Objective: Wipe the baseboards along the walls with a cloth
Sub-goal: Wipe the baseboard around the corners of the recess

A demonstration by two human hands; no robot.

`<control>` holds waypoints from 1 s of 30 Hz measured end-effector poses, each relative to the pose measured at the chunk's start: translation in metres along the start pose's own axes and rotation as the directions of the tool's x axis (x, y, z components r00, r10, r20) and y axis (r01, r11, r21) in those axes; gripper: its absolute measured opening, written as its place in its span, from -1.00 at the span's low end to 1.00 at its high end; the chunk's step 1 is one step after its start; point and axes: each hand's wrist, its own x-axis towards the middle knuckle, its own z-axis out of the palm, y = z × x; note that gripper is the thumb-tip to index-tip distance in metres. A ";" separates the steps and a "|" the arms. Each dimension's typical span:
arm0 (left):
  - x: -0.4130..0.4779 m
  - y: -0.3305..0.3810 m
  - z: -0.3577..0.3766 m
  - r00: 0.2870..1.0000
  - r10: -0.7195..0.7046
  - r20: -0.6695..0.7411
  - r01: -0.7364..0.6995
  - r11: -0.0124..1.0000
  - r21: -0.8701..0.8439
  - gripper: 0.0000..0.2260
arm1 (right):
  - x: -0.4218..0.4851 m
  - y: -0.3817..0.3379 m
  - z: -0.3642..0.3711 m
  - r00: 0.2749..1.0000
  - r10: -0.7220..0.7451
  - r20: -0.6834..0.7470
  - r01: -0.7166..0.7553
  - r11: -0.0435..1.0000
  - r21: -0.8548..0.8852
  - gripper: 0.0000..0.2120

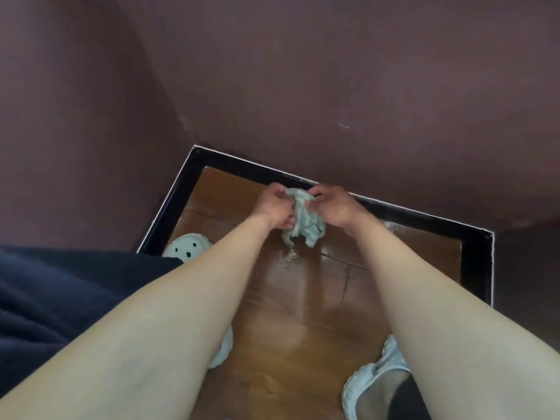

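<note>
Above floor (303, 301), cloth (306, 227) spans left grip (274, 206), right grip (336, 207).

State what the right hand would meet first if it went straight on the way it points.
Apart from the cloth the right hand grips, probably the black baseboard of the far wall; depth unclear.

Cloth (303, 219) showing pale blue-grey. Baseboard (409, 216) showing black, thin white line running along top edge. Walls (333, 86) showing dull plum-brown, few pale scuffs marking. Floor (288, 298) showing warm brown wood, dark seams crossing. Slippers (188, 245) showing pale mint, black holes dotting left toe. Garment (45, 298) showing dark navy.
</note>
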 end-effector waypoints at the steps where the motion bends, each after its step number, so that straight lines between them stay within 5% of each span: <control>1: 0.005 0.000 0.002 0.999 -0.049 0.008 0.049 0.998 -0.039 -0.94 | 0.006 -0.002 0.002 1.000 0.003 -0.017 -0.004 1.000 -0.012 -0.81; 6: 0.048 -0.006 0.003 0.980 -0.144 -0.136 0.103 0.957 -0.269 -0.85 | 0.023 0.007 0.004 0.972 0.228 0.048 -0.233 0.950 0.207 -0.68; 13: 0.126 -0.011 -0.001 0.885 -0.270 -0.379 0.080 0.890 -0.448 -0.76 | 0.035 0.042 -0.018 0.919 0.386 0.085 -0.395 0.889 0.232 -0.60; 17: 0.101 0.011 0.025 0.898 -0.298 -0.323 0.089 0.843 -0.530 -0.85 | 0.038 0.046 -0.018 0.920 0.385 0.077 -0.391 0.883 0.259 -0.63; 22: 0.065 0.015 0.081 0.974 -0.218 -0.063 0.166 0.872 -0.461 -0.86 | 0.036 0.049 -0.004 0.921 0.378 0.094 -0.389 0.900 0.194 -0.74; 30: 0.101 0.006 0.030 0.847 -0.340 -0.407 0.031 0.798 -0.602 -0.93 | 0.025 0.066 -0.021 0.908 0.416 0.056 -0.415 0.870 0.265 -0.83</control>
